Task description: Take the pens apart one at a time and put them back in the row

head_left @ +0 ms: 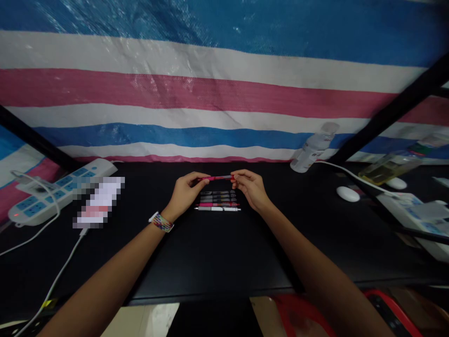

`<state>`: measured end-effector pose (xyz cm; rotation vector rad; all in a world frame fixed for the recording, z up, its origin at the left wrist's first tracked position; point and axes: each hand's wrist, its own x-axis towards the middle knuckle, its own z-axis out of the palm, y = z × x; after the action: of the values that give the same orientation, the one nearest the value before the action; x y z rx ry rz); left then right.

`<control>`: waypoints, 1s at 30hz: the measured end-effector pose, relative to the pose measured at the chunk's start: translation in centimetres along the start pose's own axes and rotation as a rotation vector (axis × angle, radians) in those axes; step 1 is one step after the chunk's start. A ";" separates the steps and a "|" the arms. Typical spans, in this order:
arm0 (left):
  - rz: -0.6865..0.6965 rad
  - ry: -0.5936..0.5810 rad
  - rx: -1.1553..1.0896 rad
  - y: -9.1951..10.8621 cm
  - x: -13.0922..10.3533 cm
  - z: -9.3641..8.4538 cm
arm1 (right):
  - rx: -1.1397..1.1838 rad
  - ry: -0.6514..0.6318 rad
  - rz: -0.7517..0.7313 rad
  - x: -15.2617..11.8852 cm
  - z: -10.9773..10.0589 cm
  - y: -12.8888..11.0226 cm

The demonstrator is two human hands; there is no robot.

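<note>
A pink-and-clear pen (221,177) is held level above the desk, one end in each hand. My left hand (186,191) pinches its left end between thumb and fingers, and a colourful woven watch band (162,222) circles that wrist. At the other end, the fingertips of my right hand (251,188) close on its red tip. Below the hands several pens lie side by side in a row: dark clear-barrelled pens (217,197) at the back, then a pink pen (217,204), with a white pen (217,209) nearest me.
On the left are a white power strip (66,189) and a blurred-out phone (98,203) on a cable. To the right stand a clear bottle (310,152), a white mouse (348,194), an oil-coloured bottle (393,167) and another power strip (414,224). Striped sheeting (217,93) hangs behind the black desk (210,262).
</note>
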<state>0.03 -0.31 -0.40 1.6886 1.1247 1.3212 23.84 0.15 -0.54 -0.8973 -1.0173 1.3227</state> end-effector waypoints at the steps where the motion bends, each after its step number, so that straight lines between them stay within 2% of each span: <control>1: 0.014 0.003 0.013 0.1 0.0 0.0 | -0.002 0.003 0.005 0.0 -0.1 0.1; 8: 0.083 0.012 0.066 0.6 -0.2 -0.1 | 0.056 0.003 0.054 0.1 0.0 -0.2; 14: 0.038 0.062 -0.022 0.2 -0.1 0.0 | 0.324 -0.156 0.331 -0.2 0.1 -1.2; 20: 0.071 0.060 -0.001 0.2 -0.1 -0.1 | 0.407 -0.110 0.328 -0.2 0.3 -0.8; 26: 0.059 0.062 -0.005 -0.1 0.0 0.0 | 0.559 -0.126 0.389 -0.1 0.2 -0.9; 30: 0.065 0.060 0.003 -0.1 -0.1 -0.1 | 0.615 -0.089 0.406 -0.1 0.3 -0.9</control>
<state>-0.06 -0.32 -0.48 1.7105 1.1153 1.4193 23.84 -0.05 0.38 -0.5848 -0.4424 1.8915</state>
